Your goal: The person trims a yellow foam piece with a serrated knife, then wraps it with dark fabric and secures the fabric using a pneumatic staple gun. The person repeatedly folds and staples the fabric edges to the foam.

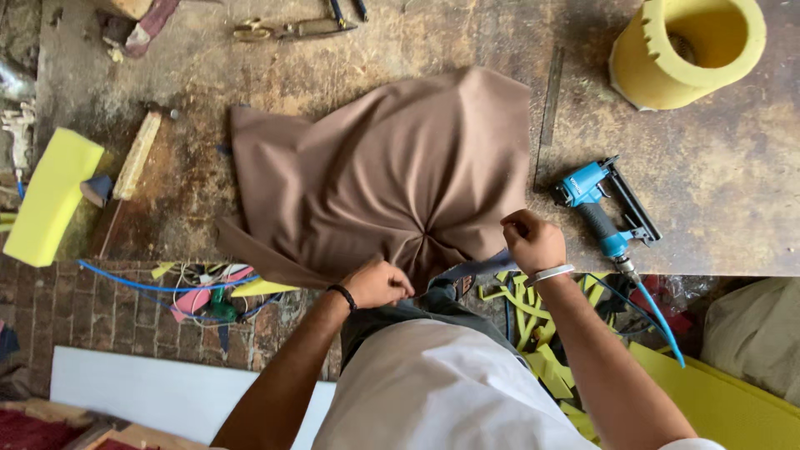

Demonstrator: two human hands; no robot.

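A brown fabric (383,167) lies draped over a rounded shape on the worn workbench (717,192), its folds gathered toward the near edge. My left hand (379,283), with a black wristband, is closed on the gathered fabric at the table's edge. My right hand (532,240), with a metal bracelet, pinches the fabric's near right edge; a bluish strip runs below it. A blue pneumatic staple gun (604,208) lies just right of my right hand, its blue hose trailing off the table.
A yellow foam cylinder (687,50) stands at the back right. A yellow foam block (50,196) and a wooden stick (137,154) lie at the left. Scissors (292,29) rest at the back. Yellow foam scraps (542,333) and wires litter the brick floor below.
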